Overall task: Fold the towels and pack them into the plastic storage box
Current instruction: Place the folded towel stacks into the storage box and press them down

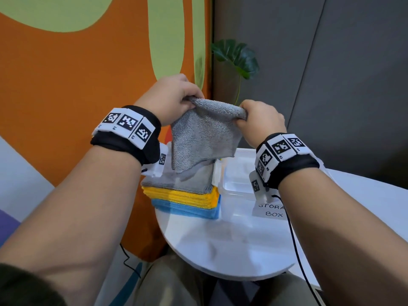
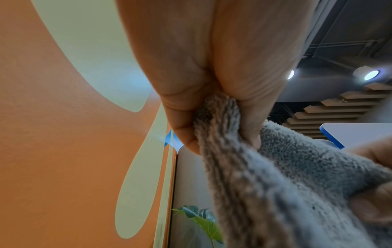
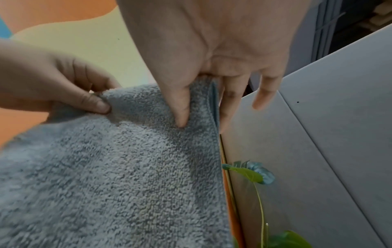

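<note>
The round white table is lying below both hands, carrying a clear plastic storage box under the right hand and a stack of folded grey, yellow and blue towels under the left hand. A grey terry towel is hanging between the hands, its lower edge draping onto the stack. Each hand is pinching one top corner, thumb against fingers.

Both forearms raised, wrists banded. Left hand and right hand level, near each other, knuckles up; each pinches a top corner of the grey towel between thumb and curled fingers.
</note>
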### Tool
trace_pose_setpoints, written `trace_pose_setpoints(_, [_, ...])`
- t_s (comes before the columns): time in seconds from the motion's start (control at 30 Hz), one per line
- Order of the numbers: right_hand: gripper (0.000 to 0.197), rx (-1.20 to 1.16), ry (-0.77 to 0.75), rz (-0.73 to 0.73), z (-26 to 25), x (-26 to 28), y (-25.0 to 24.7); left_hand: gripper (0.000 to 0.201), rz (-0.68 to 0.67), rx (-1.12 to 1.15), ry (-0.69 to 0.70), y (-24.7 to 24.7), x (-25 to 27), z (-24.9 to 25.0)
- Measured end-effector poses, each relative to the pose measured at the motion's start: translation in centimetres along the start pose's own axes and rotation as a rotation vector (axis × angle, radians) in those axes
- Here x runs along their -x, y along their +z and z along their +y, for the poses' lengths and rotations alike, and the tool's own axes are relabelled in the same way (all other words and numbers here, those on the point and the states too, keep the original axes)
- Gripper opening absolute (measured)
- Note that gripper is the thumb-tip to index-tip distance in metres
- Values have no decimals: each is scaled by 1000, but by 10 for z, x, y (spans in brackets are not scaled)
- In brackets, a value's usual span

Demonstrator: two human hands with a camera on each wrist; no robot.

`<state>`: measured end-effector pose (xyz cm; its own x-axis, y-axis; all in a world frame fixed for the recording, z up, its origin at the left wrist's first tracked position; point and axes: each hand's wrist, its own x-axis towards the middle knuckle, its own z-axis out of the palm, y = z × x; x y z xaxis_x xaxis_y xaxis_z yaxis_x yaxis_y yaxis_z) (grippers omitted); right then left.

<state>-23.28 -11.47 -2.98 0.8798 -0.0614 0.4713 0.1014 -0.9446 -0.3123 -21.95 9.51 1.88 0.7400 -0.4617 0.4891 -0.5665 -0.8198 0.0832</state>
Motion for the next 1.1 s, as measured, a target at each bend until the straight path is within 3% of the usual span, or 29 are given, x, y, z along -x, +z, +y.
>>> trace_pose_setpoints(0.33, [26, -162, 34, 122, 11, -1, -11, 19, -5, -22, -148, 8, -5, -7])
trace_pose_setpoints(0.63, [20, -240, 80, 123, 25, 1, -10, 17, 6, -19, -196, 22, -7, -4])
trace_pose_setpoints(0.87, [23, -296, 214, 119, 26, 4, -8, 16, 22, 263, -283, 23, -4, 3])
trace_pose_setpoints(1.0, [47, -229, 320, 114, 16, 10, -2, 16, 67, 389, -339, 22, -1, 14])
trace_pose_setpoints(1.1, [42, -263, 188, 61, 5, 15, 1, 17, 80, 453, -386, 24, 1, 19])
